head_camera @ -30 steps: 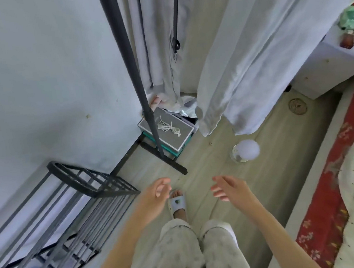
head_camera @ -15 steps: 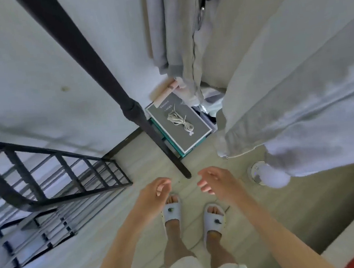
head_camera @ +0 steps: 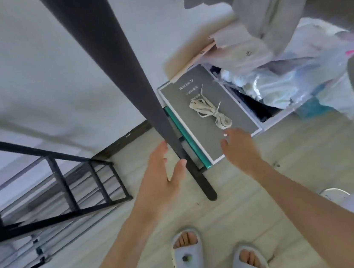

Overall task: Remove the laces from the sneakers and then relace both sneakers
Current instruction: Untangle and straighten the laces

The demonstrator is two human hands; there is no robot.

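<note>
Bundled cream shoelaces (head_camera: 210, 113) on grey box lid (head_camera: 234, 135), frame centre: reach right hand (head_camera: 239, 148), fingers spread, past black pole (head_camera: 134, 83); left hand (head_camera: 162, 173) spread, empty.

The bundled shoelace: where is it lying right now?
In the head view, the shoelace bundle lies on the grey box lid, right of the dark pole, just beyond the right hand.

Both hands, held loosely near the feet a second ago, now reach forward with fingers spread. The right hand (head_camera: 239, 148) arrives just short of the bundled laces (head_camera: 210, 113) on the grey box (head_camera: 233, 113); the left hand (head_camera: 162, 171) comes alongside the dark pole (head_camera: 145, 97). The box, laces and pole appear larger and nearer as the view closes in.
</note>
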